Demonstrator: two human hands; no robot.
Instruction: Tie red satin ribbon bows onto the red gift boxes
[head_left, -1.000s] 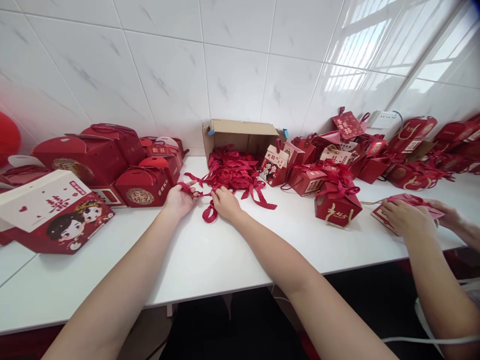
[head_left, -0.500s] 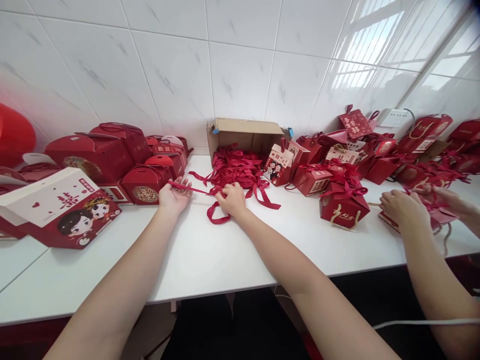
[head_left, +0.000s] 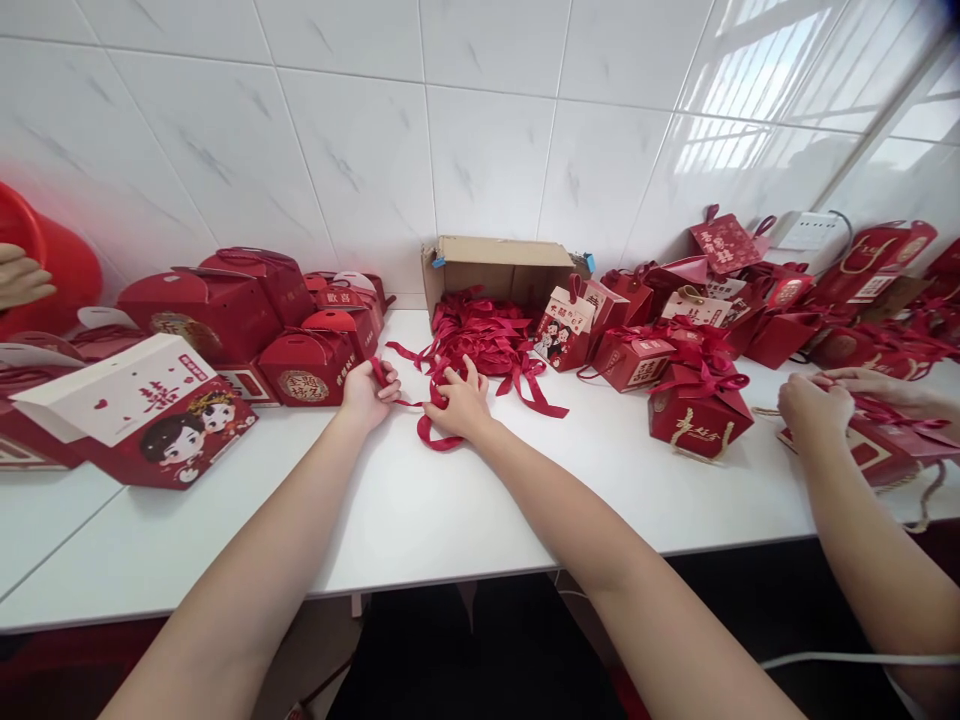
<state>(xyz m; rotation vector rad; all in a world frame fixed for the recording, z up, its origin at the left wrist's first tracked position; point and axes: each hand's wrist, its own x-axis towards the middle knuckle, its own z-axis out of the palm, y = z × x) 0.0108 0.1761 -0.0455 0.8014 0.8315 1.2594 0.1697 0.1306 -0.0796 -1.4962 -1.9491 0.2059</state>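
Note:
My left hand is closed around a dark red ribbon, part of which loops over its fingers. A thin stretch of that ribbon runs across to my right hand, whose fingers are bent over it at the front of a heap. One loop of it lies on the table below my right fingers. Behind sits the tangled pile of red ribbons, spilling out of a cardboard box laid open toward me. Just left of my left hand stands a red gift box with a gold round emblem.
More red gift boxes are stacked at left, with a cream-topped box in front. Decorated boxes crowd the right. Another person's hands work on a box there. A further hand holds a red bucket.
My left hand has closed and turned, with the ribbon now looped over its fingers. The ribbon between my hands is shorter. A hand has appeared at the bucket, far left.

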